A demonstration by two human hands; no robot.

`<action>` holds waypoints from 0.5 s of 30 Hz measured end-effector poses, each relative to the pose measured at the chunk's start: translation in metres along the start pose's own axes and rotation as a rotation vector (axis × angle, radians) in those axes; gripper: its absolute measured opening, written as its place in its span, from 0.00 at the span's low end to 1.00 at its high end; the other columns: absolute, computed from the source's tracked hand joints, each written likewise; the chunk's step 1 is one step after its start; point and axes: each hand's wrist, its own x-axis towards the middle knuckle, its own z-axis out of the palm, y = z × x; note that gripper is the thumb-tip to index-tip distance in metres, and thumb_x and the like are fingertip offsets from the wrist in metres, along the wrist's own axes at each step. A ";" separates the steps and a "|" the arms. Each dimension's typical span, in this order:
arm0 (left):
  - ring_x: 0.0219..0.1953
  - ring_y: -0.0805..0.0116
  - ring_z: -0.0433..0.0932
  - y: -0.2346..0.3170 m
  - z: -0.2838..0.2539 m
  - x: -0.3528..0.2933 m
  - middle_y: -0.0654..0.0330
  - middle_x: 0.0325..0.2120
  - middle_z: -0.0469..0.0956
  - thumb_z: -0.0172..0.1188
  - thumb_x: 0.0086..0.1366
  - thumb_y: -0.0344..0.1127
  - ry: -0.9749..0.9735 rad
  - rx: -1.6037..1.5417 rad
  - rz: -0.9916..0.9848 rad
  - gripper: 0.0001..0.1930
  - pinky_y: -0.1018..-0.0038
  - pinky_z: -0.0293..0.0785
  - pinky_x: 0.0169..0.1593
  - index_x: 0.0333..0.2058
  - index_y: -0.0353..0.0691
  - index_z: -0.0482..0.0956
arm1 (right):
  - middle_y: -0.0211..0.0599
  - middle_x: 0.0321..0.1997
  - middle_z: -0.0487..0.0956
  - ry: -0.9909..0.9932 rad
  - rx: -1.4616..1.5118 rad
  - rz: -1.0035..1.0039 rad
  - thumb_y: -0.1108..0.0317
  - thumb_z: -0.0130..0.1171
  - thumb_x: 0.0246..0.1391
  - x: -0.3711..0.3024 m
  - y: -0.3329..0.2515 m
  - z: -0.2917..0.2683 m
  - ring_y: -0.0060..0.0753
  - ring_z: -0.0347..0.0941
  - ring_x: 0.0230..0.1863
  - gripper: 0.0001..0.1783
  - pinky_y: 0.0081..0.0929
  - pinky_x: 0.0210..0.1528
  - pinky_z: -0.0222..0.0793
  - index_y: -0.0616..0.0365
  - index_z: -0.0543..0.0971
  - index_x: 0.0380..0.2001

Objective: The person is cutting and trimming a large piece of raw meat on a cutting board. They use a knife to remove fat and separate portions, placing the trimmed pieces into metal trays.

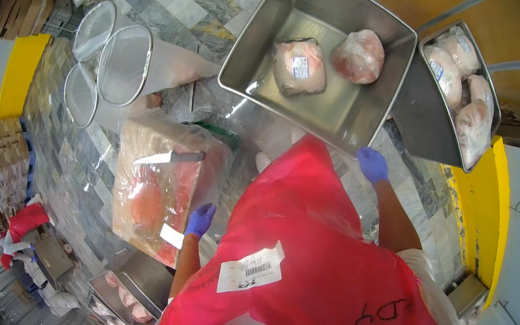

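My left hand [200,219], in a blue glove, is beside a cardboard box [122,209] lined with clear plastic; its fingers look loosely apart and nothing shows in them. A knife [168,158] with a dark handle lies on the plastic over the box. My right hand [372,165], gloved too, is at the near right corner of a deep metal tub [319,123]; its fingers are bunched, and I cannot tell whether they grip the rim. Inside the tub are a wrapped meat piece with a label [299,67] and a rounder wrapped meat piece [358,56].
At the right stands another metal tub [475,164] with several wrapped meat pieces. Three hoops with clear bags [124,65] stand left of the large tub. Low at the left, a metal bin [152,277] holds meat. A person in red [29,222] works farther off.
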 end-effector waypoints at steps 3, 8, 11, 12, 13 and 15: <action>0.47 0.61 0.85 0.072 0.003 -0.013 0.43 0.46 0.84 0.63 0.70 0.45 -0.029 -0.073 -0.055 0.24 0.69 0.79 0.51 0.55 0.30 0.79 | 0.50 0.50 0.84 -0.080 0.013 0.010 0.50 0.58 0.60 0.036 -0.006 -0.002 0.54 0.80 0.53 0.24 0.42 0.58 0.73 0.58 0.84 0.48; 0.46 0.49 0.86 0.098 -0.004 -0.017 0.41 0.41 0.85 0.63 0.69 0.47 0.041 0.342 -0.097 0.22 0.63 0.81 0.47 0.50 0.32 0.82 | 0.54 0.47 0.83 -0.208 0.035 0.055 0.50 0.57 0.60 0.128 -0.027 0.025 0.57 0.79 0.50 0.22 0.44 0.55 0.74 0.57 0.84 0.45; 0.43 0.49 0.86 0.165 0.014 -0.027 0.40 0.37 0.85 0.64 0.68 0.48 0.081 0.416 -0.093 0.22 0.63 0.81 0.45 0.48 0.33 0.83 | 0.55 0.47 0.83 -0.230 -0.004 -0.003 0.49 0.55 0.60 0.200 -0.022 0.058 0.59 0.79 0.51 0.24 0.46 0.56 0.74 0.59 0.84 0.44; 0.43 0.51 0.87 0.194 0.024 -0.025 0.41 0.38 0.85 0.64 0.69 0.46 0.080 0.416 -0.101 0.21 0.64 0.81 0.44 0.48 0.32 0.83 | 0.55 0.47 0.83 -0.218 -0.068 -0.041 0.49 0.54 0.59 0.228 -0.014 0.071 0.59 0.79 0.51 0.25 0.46 0.56 0.73 0.59 0.84 0.44; 0.42 0.53 0.87 0.228 0.034 -0.019 0.42 0.39 0.85 0.63 0.70 0.44 0.067 0.394 -0.059 0.19 0.65 0.81 0.44 0.48 0.32 0.83 | 0.55 0.48 0.83 -0.293 -0.132 0.012 0.48 0.52 0.60 0.259 -0.008 0.081 0.59 0.78 0.52 0.26 0.46 0.58 0.73 0.59 0.84 0.45; 0.41 0.57 0.87 0.284 0.057 -0.001 0.43 0.40 0.85 0.62 0.71 0.40 0.059 0.341 0.018 0.16 0.67 0.81 0.43 0.48 0.32 0.82 | 0.56 0.50 0.82 -0.410 -0.289 0.021 0.47 0.50 0.60 0.316 -0.001 0.098 0.59 0.78 0.54 0.27 0.47 0.59 0.72 0.59 0.84 0.46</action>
